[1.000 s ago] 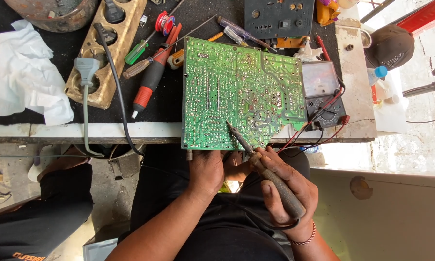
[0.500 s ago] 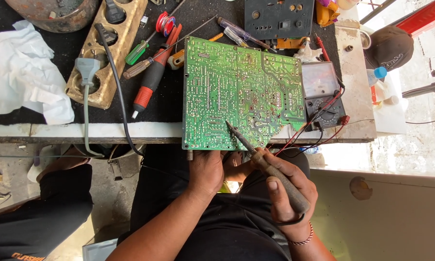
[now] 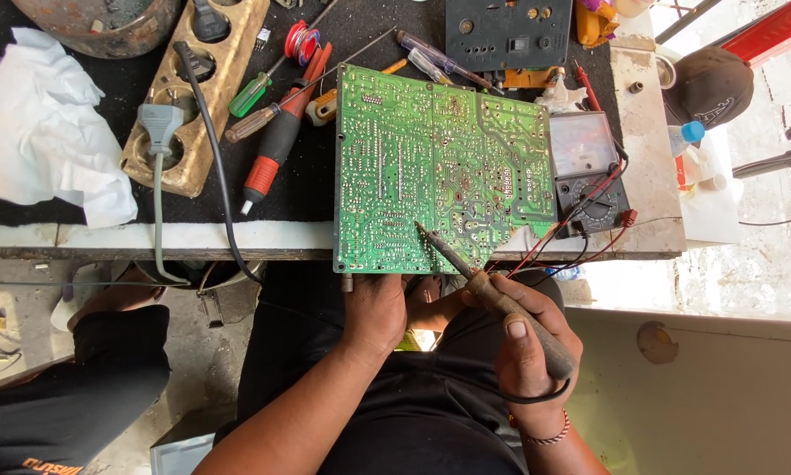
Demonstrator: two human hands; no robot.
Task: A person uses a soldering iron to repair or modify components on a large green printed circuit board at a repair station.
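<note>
Big flat green circuit board with tiny silver dots, lying on the worktop just above both hands, its near edge sticking out past the worktop rim. Held at that near edge by the left hand, fingers curled shut on the bottom left part. Touched near its lower middle by the thin metal tip of a brown soldering iron with a long handle. Gripped in the right hand, fingers wrapped tight round the handle, thumb on top, a thin bead bracelet at the wrist.

Just right of the board and above the right hand: a grey meter with a pale window and a round black dial, red and black wires running from it down toward the right hand.

Left of the board, above the left hand: a red and black handled tool, a green handled screwdriver, and a small red spool of wire. Further left: a brass-coloured power strip with round sockets, a grey plug in it, a black cable hanging over the edge. Far left: crumpled white cloth.

Above the board, far from the hands: a dark square panel. Far right: a dark cap.
</note>
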